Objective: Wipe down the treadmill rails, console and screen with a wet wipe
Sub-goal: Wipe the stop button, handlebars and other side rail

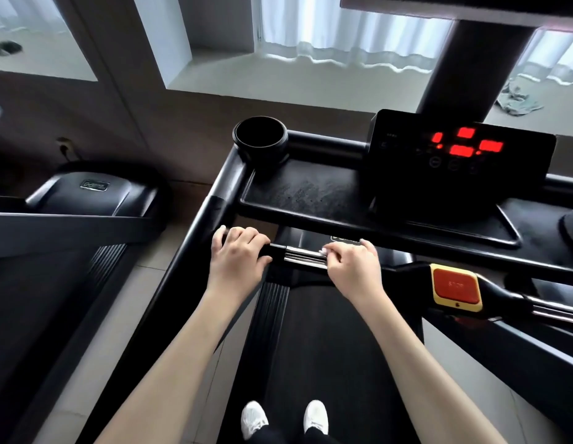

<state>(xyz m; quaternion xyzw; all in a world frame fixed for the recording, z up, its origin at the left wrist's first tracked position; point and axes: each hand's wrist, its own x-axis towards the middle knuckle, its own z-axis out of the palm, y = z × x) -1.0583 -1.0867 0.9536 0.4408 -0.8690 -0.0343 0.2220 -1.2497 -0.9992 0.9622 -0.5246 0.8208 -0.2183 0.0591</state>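
Gym or workout room, by the look of it — one treadmill (pixel 326 347) underfoot, with lit red console display (pixel 464 145), cup holder (pixel 261 139) and red stop button (pixel 456 285); second treadmill (pixel 86 193) just beside it on the left; pale tiled floor (pixel 150 264) between them; white curtains (pixel 342 36) beyond.

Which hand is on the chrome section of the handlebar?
The right hand: its fingers curl over the end of the chrome section. The left hand grips the black section, toward the side rail.
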